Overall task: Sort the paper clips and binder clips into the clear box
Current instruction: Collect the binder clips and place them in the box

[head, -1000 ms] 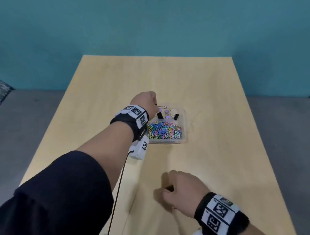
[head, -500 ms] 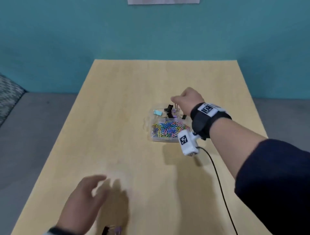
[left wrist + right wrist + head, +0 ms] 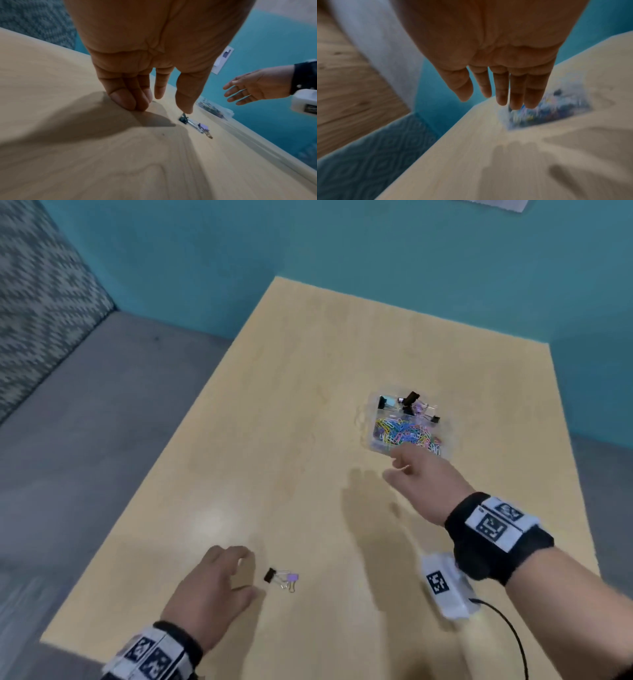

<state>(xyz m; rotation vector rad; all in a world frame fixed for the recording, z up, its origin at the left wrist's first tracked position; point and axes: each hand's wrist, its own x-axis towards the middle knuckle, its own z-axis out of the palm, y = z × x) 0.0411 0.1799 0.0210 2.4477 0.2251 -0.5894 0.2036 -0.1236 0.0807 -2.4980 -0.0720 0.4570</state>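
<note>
The clear box (image 3: pixel 376 446) stands at the table's right, with colourful paper clips (image 3: pixel 406 434) in its near part and binder clips (image 3: pixel 409 402) in its far part. Two loose binder clips lie linked near the front edge, one black (image 3: pixel 270 575) and one purple (image 3: pixel 293 577). My left hand (image 3: pixel 250 573) hovers just left of them with fingers and thumb spread and holds nothing. In the left wrist view its fingertips (image 3: pixel 130 104) touch the table and the thumb sits right by the black clip (image 3: pixel 183 119). My right hand (image 3: pixel 400 470) hangs empty and relaxed above the box's near edge.
The wooden table (image 3: pixel 308 440) ends close behind the loose clips and drops to grey floor (image 3: pixel 85 440) on the left. A teal wall (image 3: pixel 308 241) stands behind. A white sensor block (image 3: pixel 445 583) with a black cable hangs under my right wrist.
My right hand has pulled back from over the box's binder clip part and its fingers have opened. The left hand has moved up to the two loose clips. The head view has swung left.
</note>
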